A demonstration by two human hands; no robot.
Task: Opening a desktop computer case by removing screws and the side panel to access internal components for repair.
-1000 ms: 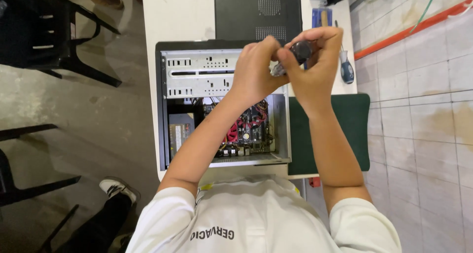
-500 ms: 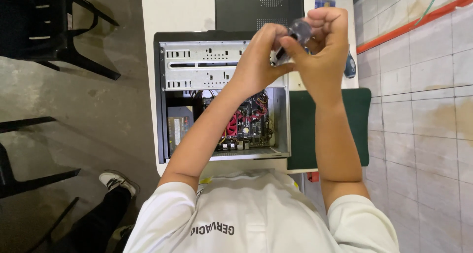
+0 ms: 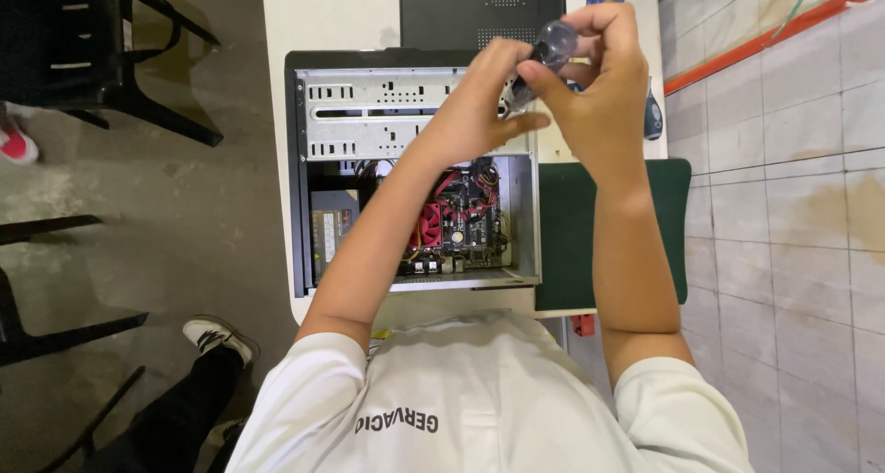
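Observation:
Both my hands are raised over the far right corner of an open computer case (image 3: pixel 313 206) that lies on a white table (image 3: pixel 323 12). My right hand (image 3: pixel 599 86) grips the clear, dark handle of a screwdriver (image 3: pixel 550 47). My left hand (image 3: pixel 479 109) pinches the screwdriver's lower end with its fingertips; the tip is hidden behind the fingers. Inside the case I see a red and black motherboard (image 3: pixel 461 215) and a silver drive cage (image 3: pixel 387 113).
A dark green mat (image 3: pixel 572 233) lies right of the case. The black side panel (image 3: pixel 461 7) rests beyond the case. Another screwdriver (image 3: pixel 652 113) lies at the table's right edge. Black chairs (image 3: pixel 83 49) stand on the left, and tiled floor is on the right.
Both hands have lifted and moved slightly farther from me with the screwdriver, which now points more upright. The view has shifted a little toward the table.

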